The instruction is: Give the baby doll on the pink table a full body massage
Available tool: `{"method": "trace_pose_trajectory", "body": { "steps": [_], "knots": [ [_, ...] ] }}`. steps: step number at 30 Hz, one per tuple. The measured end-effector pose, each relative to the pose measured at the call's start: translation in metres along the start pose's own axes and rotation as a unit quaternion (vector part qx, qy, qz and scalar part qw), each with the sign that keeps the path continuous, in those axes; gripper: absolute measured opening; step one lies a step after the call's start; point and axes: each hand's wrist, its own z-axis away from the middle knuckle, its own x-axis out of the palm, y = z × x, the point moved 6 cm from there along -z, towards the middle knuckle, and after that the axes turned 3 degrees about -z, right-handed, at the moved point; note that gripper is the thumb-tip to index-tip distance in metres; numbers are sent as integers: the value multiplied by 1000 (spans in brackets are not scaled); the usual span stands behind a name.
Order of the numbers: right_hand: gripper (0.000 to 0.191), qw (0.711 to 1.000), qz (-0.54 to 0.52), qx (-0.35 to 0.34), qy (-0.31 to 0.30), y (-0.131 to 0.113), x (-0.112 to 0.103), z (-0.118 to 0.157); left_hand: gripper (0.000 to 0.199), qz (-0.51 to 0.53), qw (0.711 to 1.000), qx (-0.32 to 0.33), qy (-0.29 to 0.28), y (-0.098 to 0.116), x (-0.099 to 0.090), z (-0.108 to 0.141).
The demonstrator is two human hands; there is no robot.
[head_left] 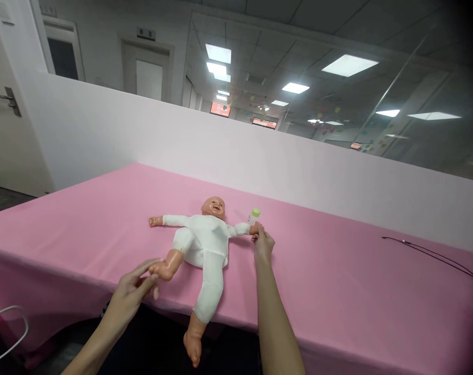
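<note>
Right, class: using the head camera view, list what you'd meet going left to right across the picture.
white cable → left hand → baby doll → right hand → black cable

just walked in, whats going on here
A person is handling a white-suited plastic baby doll lying on a pink cloth-covered table. Their left hand is at the doll's bare raised foot, and their right hand is at its outstretched hand, beside a small green-capped bottle.

Plain white bodysuit (pixel 203 242) on the doll (pixel 213 207), solid pink tablecloth (pixel 330 291) beneath
</note>
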Motion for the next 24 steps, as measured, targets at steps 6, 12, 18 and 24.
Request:
{"method": "trace_pose_trajectory", "body": {
  "steps": [6, 12, 18, 24],
  "knots": [
    [30, 960, 264, 52, 71, 13, -43, -22, 41, -59, 996, 50, 40, -29, -9, 61],
    [24, 934, 350, 44, 62, 5, -43, -14, 31, -62, 995, 62, 43, -50, 5, 84],
    [41, 938, 340, -70, 4, -69, -23, 29, 29, -70, 990, 117, -48, -37, 16, 85],
    [56, 913, 227, 80, -328, -49, -38, 183, 35, -128, 983, 115, 57, 9, -8, 33]
  ]
}}
